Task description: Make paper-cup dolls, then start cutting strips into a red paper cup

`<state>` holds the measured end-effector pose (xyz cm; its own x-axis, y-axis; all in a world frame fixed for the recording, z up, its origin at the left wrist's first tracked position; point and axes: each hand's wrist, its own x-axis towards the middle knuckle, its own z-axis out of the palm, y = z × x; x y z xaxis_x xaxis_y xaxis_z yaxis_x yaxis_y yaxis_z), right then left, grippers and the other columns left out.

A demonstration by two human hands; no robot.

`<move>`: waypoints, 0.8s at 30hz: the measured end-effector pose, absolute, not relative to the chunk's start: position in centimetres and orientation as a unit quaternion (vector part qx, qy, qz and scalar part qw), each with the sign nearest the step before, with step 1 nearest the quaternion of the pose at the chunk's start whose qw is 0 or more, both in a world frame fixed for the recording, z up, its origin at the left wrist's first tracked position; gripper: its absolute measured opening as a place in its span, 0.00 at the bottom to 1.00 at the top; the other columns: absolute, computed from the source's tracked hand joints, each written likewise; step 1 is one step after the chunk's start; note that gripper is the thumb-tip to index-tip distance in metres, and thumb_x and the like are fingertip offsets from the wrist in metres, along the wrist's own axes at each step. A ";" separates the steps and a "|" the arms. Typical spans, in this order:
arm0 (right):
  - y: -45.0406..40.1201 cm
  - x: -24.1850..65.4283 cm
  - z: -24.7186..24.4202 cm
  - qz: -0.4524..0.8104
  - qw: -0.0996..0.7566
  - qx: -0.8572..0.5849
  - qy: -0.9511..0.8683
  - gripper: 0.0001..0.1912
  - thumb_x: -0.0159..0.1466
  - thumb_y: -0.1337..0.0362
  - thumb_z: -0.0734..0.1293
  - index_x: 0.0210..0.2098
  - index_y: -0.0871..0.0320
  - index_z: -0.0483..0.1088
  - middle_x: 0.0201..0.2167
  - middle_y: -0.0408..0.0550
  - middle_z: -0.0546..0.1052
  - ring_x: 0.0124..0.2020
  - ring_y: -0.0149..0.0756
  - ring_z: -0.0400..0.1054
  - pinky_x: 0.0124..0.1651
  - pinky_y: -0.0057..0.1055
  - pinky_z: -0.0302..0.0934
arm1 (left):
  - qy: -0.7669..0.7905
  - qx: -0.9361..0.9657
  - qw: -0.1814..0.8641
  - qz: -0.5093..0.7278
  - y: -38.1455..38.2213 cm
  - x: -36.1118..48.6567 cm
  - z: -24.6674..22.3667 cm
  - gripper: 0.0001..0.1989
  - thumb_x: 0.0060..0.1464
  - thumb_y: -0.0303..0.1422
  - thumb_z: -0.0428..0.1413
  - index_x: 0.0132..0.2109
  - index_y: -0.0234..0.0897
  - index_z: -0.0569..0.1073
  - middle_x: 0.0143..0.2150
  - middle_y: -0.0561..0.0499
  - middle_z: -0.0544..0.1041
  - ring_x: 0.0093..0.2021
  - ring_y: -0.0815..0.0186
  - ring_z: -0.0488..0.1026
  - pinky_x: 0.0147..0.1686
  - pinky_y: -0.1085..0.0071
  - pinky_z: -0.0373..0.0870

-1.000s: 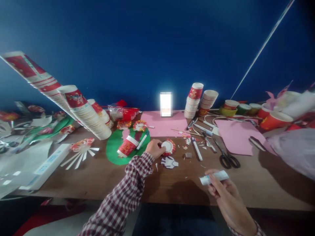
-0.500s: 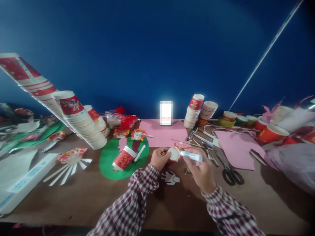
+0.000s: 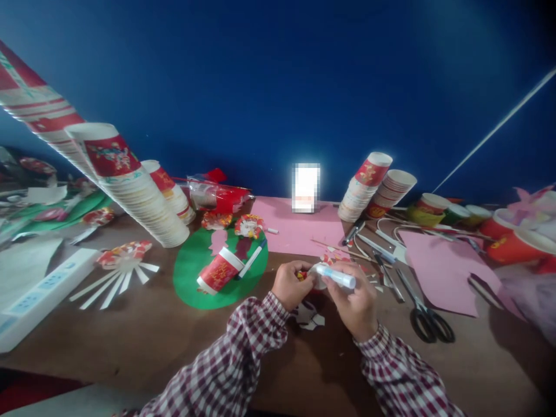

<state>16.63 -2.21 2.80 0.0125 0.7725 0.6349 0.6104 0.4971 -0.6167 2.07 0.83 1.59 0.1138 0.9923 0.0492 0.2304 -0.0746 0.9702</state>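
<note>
We pinch wht disc (image 3: 319, 283) w/ our L hand (image 3: 291, 286), R hand (image 3: 358, 302) wrapped firmly round wht-blue tube (image 3: 341, 278), tip over disc, scissors (image 3: 428, 324) to R.

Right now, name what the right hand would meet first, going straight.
Probably the paper piece in the left hand; the tube in the right hand overlaps it in view, but depth is unclear.

Dim across the desk (image 3: 143, 347), and there's the glare: a blown-out white rectangle (image 3: 306, 188), pixelated, haloing onto the blue wall (image 3: 217, 87)! Soft shadow pools beneath the hands (image 3: 290, 288), fine detail smears, wide-angle distortion leans the left cup stacks (image 3: 143, 202) outward, and the top right corner goes black.
</note>
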 end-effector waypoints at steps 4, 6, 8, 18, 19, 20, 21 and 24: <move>-2.2 16.6 2.7 0.076 0.509 -0.508 -0.691 0.06 0.59 0.64 0.66 0.36 0.55 0.67 0.34 0.48 0.73 0.39 0.40 0.69 0.44 0.39 0.63 | 0.501 0.603 0.446 0.431 0.4 2.3 2.2 0.08 0.44 0.29 0.56 0.32 0.30 0.77 0.28 0.49 0.77 0.28 0.69 0.72 0.30 0.77 0.68; -2.1 16.6 2.7 0.077 0.510 -0.512 -0.687 0.05 0.59 0.64 0.66 0.36 0.55 0.67 0.34 0.48 0.73 0.38 0.40 0.68 0.43 0.38 0.64 | 0.493 0.605 0.453 0.431 0.1 2.3 2.5 0.09 0.44 0.30 0.56 0.33 0.30 0.76 0.29 0.48 0.78 0.29 0.68 0.72 0.30 0.77 0.68; -2.1 16.6 2.7 0.076 0.509 -0.518 -0.684 0.06 0.59 0.63 0.66 0.36 0.55 0.67 0.34 0.49 0.73 0.38 0.40 0.68 0.43 0.38 0.63 | 0.482 0.606 0.463 0.430 -0.2 2.4 2.8 0.10 0.44 0.31 0.57 0.34 0.30 0.76 0.31 0.48 0.78 0.30 0.68 0.72 0.31 0.77 0.69; -2.2 16.6 3.0 0.088 0.475 -0.536 -0.693 0.07 0.60 0.61 0.64 0.37 0.55 0.66 0.34 0.49 0.73 0.37 0.39 0.68 0.41 0.36 0.63 | 0.483 0.591 0.471 0.441 -0.4 2.6 2.3 0.10 0.43 0.30 0.57 0.35 0.31 0.76 0.31 0.48 0.78 0.30 0.67 0.72 0.32 0.76 0.70; -2.2 16.7 3.0 0.088 0.475 -0.536 -0.693 0.07 0.60 0.61 0.64 0.37 0.56 0.66 0.34 0.49 0.73 0.37 0.39 0.68 0.41 0.35 0.63 | 0.484 0.588 0.474 0.442 -0.5 2.6 2.3 0.10 0.43 0.30 0.57 0.35 0.31 0.76 0.31 0.48 0.78 0.30 0.68 0.72 0.31 0.76 0.70; -2.2 16.7 3.1 0.087 0.474 -0.537 -0.693 0.07 0.60 0.61 0.65 0.37 0.56 0.66 0.34 0.48 0.73 0.37 0.38 0.68 0.41 0.34 0.63 | 0.483 0.586 0.476 0.442 -0.5 2.6 2.3 0.10 0.43 0.30 0.57 0.35 0.30 0.76 0.31 0.48 0.78 0.30 0.68 0.72 0.31 0.76 0.69; -2.2 16.8 3.1 0.087 0.473 -0.538 -0.692 0.07 0.60 0.61 0.65 0.37 0.56 0.66 0.34 0.48 0.73 0.36 0.38 0.69 0.40 0.34 0.63 | 0.484 0.584 0.478 0.442 -0.5 2.7 2.3 0.11 0.42 0.30 0.57 0.35 0.30 0.76 0.30 0.48 0.78 0.30 0.68 0.72 0.31 0.76 0.69; -2.2 16.9 3.2 0.090 0.472 -0.545 -0.687 0.07 0.59 0.61 0.65 0.36 0.56 0.66 0.34 0.48 0.74 0.35 0.37 0.69 0.39 0.33 0.63 | 0.488 0.579 0.480 0.443 -0.5 2.7 2.3 0.10 0.42 0.30 0.57 0.35 0.30 0.77 0.29 0.49 0.78 0.28 0.69 0.72 0.29 0.77 0.69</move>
<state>16.88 -2.21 3.20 0.0398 0.8348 0.5492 0.6641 0.3886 -0.6387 2.71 -0.54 2.25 0.1309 0.9904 0.0440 0.1398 -0.0624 0.9882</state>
